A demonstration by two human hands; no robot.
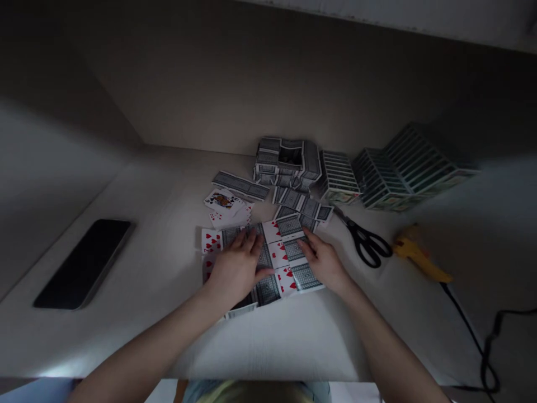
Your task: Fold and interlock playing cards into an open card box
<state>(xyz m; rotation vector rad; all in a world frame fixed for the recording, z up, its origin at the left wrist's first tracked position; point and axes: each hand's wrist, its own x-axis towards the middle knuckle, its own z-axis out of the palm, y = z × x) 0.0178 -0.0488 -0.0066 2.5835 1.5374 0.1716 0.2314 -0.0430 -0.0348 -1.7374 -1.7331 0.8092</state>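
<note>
A sheet of joined playing cards (267, 290) lies in front of me, some cards back up, others showing red hearts. Flat on its left half rests my left hand (237, 268), fingers spread and thumb out to the right. My right hand (325, 264) is at the sheet's right edge, thumb and index finger apart and touching the card backs. Just behind the sheet are loose face-up cards (224, 202), a strip of card backs (240, 185) and more joined cards (302, 204). Whether anything is under my left palm is hidden.
A boxy card structure (287, 162) stands near the back wall, with ribbed card blocks (340, 173) and stepped ones (403, 173) to its right. Black-handled scissors (366, 240) and a yellow glue gun (422, 260) with a black cord lie at right. A black phone (84, 264) lies at left.
</note>
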